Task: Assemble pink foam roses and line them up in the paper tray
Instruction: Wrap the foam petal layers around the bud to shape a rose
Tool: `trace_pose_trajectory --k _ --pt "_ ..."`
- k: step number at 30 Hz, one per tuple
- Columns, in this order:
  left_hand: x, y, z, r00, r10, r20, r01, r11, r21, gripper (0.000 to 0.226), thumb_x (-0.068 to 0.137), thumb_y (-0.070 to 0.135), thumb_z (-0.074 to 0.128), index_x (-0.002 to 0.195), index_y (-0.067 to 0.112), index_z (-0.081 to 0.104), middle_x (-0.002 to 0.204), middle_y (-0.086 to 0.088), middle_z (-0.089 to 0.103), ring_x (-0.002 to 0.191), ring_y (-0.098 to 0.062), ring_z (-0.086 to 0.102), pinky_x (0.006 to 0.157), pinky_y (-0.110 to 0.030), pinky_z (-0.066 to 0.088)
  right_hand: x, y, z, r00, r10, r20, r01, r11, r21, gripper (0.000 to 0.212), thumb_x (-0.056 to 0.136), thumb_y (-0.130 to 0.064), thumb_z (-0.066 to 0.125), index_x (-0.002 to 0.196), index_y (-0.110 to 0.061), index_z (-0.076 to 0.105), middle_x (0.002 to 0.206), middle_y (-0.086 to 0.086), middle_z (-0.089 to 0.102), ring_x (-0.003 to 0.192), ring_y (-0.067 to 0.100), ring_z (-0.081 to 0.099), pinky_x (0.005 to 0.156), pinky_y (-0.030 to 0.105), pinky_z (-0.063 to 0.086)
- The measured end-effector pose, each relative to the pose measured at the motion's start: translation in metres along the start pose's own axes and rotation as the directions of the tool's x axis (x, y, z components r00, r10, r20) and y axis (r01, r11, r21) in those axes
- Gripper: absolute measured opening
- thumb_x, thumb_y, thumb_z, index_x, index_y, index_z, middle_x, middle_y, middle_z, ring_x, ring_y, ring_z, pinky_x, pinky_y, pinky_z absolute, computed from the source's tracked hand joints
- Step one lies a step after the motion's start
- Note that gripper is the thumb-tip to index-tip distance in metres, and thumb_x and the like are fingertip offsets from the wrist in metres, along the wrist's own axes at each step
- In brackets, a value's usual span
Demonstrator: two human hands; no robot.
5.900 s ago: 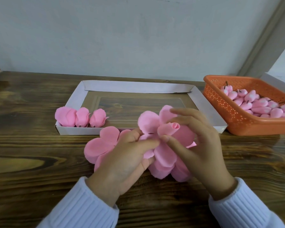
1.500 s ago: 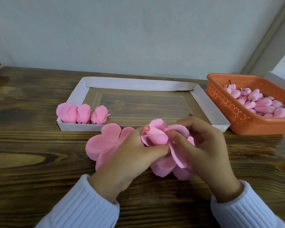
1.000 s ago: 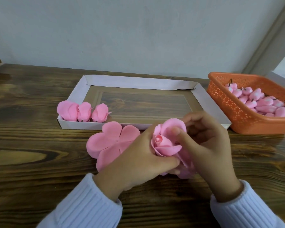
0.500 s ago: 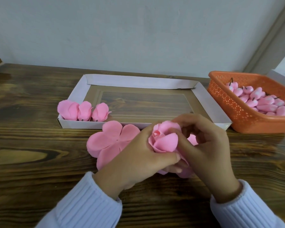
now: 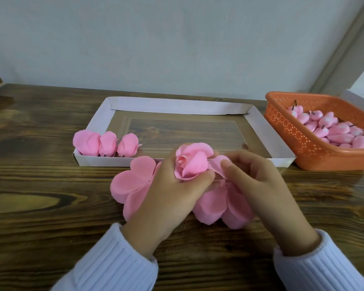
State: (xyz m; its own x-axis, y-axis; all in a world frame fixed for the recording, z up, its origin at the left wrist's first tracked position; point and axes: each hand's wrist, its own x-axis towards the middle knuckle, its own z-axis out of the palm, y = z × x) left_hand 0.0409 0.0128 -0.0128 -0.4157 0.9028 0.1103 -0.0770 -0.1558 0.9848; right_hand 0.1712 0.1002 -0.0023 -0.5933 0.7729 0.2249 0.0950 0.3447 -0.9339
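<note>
Left hand [image 5: 172, 192] wraps its curled fingers round the base of a half-built pink foam rose [image 5: 190, 162], with the thumb pressing the near side of the wrapped petals. Right hand [image 5: 261, 185] sits just right of it, thumb and fingertips pinching one loose petal [image 5: 215, 163] against the side of the bloom. The rose stands upright, its tight rolled centre facing the camera, just in front of the near wall of the paper tray [image 5: 177, 106] and not inside it. More outer petals [image 5: 221, 206] of the same flower hang unfolded below both hands and reach down to the table [image 5: 40, 206].

Left of the hands, a flat petal piece [image 5: 132, 181] lies on the wood, partly hidden under the left wrist, its far lobe just beside the tray wall.

Inside the tray, three finished roses [image 5: 107, 143] stand side by side, touching, in the near left corner against the near wall; the leftmost leans over the tray's left edge.

To the right of the tray, close beside its near right corner, an orange basket [image 5: 303, 143] holds a heap of pink buds [image 5: 334, 131] with short dark stems. White ribbed sleeves [image 5: 114, 259] cover both wrists. A pale wall [image 5: 177, 38] rises behind the table.
</note>
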Motion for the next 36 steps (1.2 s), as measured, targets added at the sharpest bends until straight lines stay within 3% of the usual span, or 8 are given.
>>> trace_pose_trajectory --k 4,9,14,17,20,23,31,36 --pt "-0.001 -0.002 -0.001 1.000 0.029 -0.010 -0.028 0.996 0.080 0.033 0.070 0.023 0.069 0.103 0.018 0.070 0.080 0.000 0.074 0.079 -0.012 0.072 0.050 -0.014 0.048 -0.001 0.000 0.000 0.996 -0.058 -0.072 0.057 0.998 -0.019 0.009 0.087 -0.014 0.066 0.084 -0.020 0.071 0.074 -0.002 0.072 0.068 0.015 0.066 0.059 0.024 0.051" --pt "-0.001 0.000 0.002 0.999 -0.016 -0.031 0.018 0.997 0.077 0.034 0.070 0.022 0.070 0.104 0.018 0.068 0.095 -0.010 0.074 0.094 -0.026 0.072 0.087 -0.053 0.056 -0.002 0.000 0.003 0.939 -0.285 -0.192 0.244 0.947 -0.209 0.014 0.085 -0.018 0.069 0.080 -0.030 0.063 0.077 -0.009 0.066 0.068 0.015 0.061 0.060 0.025 0.050" --pt "0.000 0.006 0.002 1.000 -0.012 0.024 0.010 0.995 0.100 0.022 0.078 0.012 0.069 0.100 0.014 0.073 0.094 -0.016 0.073 0.094 -0.031 0.070 0.084 -0.056 0.056 -0.004 -0.001 0.004 0.869 -0.479 -0.127 0.417 0.846 -0.333 0.011 0.084 -0.027 0.061 0.088 -0.037 0.061 0.077 -0.013 0.064 0.068 0.014 0.058 0.060 0.030 0.049" --pt "-0.001 0.007 0.003 0.995 0.019 0.095 -0.035 0.985 0.166 0.022 0.086 0.002 0.067 0.093 0.021 0.076 0.082 -0.007 0.074 0.080 -0.021 0.072 0.071 -0.038 0.058 -0.004 -0.001 0.004 0.834 -0.537 -0.124 0.467 0.808 -0.359 0.005 0.085 -0.023 0.063 0.089 -0.025 0.065 0.078 -0.010 0.064 0.066 0.014 0.056 0.058 0.031 0.047" --pt "-0.004 0.003 0.003 0.992 0.066 0.110 -0.094 0.958 0.272 0.014 0.084 0.006 0.071 0.080 0.019 0.069 0.065 0.004 0.068 0.064 -0.004 0.065 0.058 -0.019 0.051 -0.006 -0.001 0.003 0.826 -0.543 -0.150 0.467 0.809 -0.358 0.008 0.083 -0.022 0.067 0.091 -0.023 0.065 0.079 -0.007 0.065 0.067 0.015 0.059 0.058 0.032 0.049" --pt "-0.008 0.003 0.005 0.989 0.058 0.137 -0.098 0.948 0.304 0.034 0.081 0.007 0.074 0.073 0.035 0.056 0.064 0.028 0.064 0.061 0.013 0.059 0.057 -0.004 0.045 -0.006 -0.002 0.004 0.836 -0.502 -0.224 0.415 0.843 -0.341 0.027 0.076 -0.022 0.078 0.097 -0.027 0.062 0.078 -0.015 0.063 0.066 0.006 0.059 0.058 0.014 0.046" --pt "-0.008 0.010 0.005 0.965 0.128 0.229 -0.205 0.913 0.352 0.035 0.076 0.017 0.073 0.076 0.048 0.060 0.066 0.027 0.061 0.063 0.009 0.058 0.058 -0.007 0.042 -0.007 -0.002 0.008 0.862 -0.439 -0.254 0.398 0.896 -0.200 0.036 0.071 -0.016 0.077 0.099 -0.030 0.059 0.078 -0.012 0.069 0.067 0.008 0.066 0.060 0.016 0.050" --pt "-0.007 0.007 0.004 0.970 0.136 0.200 -0.197 0.923 0.332 0.027 0.073 0.008 0.076 0.070 0.022 0.053 0.053 0.015 0.053 0.051 0.004 0.050 0.050 -0.008 0.038 -0.008 -0.004 0.011 0.879 -0.422 -0.223 0.394 0.905 -0.161 0.035 0.073 -0.017 0.077 0.101 -0.028 0.059 0.080 -0.013 0.071 0.071 0.007 0.068 0.062 0.016 0.050"
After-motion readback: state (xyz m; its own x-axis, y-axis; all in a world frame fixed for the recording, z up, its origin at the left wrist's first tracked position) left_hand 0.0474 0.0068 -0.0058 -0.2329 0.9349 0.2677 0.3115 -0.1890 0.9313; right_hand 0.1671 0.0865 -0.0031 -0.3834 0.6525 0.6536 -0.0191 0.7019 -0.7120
